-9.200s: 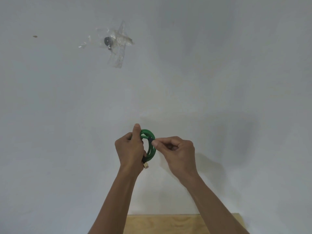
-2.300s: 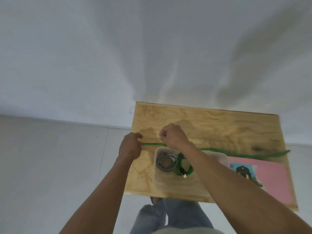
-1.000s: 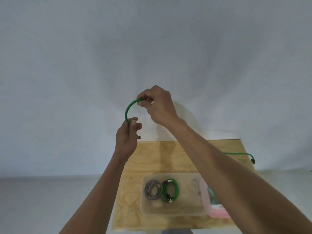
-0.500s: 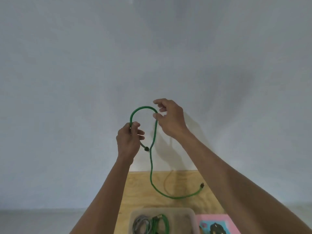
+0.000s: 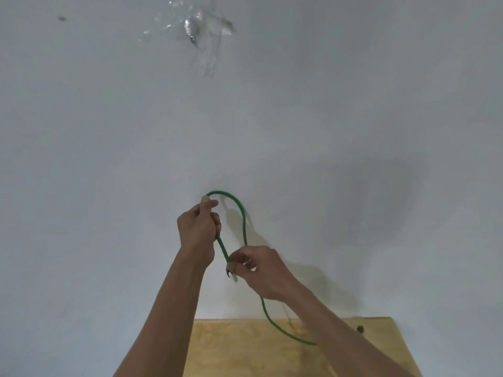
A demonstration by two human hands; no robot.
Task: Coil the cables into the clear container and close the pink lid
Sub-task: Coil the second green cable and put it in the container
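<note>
Above plywood table (image 5: 245,346), green cable (image 5: 243,217) — looped

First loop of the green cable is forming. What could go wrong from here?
1. The left hand and right hand each grip the green cable at one spot; the loop may spring open.
2. The free tail trails over the wooden table and may snag on its edge.

One green cable (image 5: 243,219) — two hands — one table (image 5: 245,349)
</note>
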